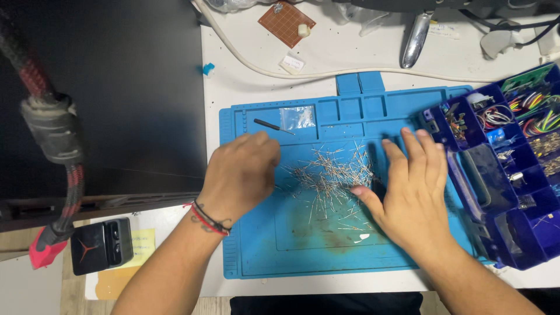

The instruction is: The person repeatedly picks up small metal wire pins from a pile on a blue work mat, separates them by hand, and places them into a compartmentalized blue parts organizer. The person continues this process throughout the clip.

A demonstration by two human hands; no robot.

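Left hand [242, 175] curled with fingertips hidden, right hand [411, 192] spread flat beside the resistor pile [329, 172] on the blue mat [262, 251]; I'd sweep gently so leads don't tangle.

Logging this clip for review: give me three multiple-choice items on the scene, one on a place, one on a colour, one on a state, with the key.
1. Where does the pile of thin wire-legged parts lie?
A. on the blue work mat
B. in the compartment box
C. on the black surface

2. What colour is the compartment box?
A. yellow
B. dark blue
C. white

3. How is the right hand?
A. clenched in a fist
B. gripping a screwdriver
C. flat, fingers spread

Key: 1 A, the parts are scattered on the mat between the left hand and right hand. 2 B, its walls are dark blue. 3 C, it lies open by the pile.
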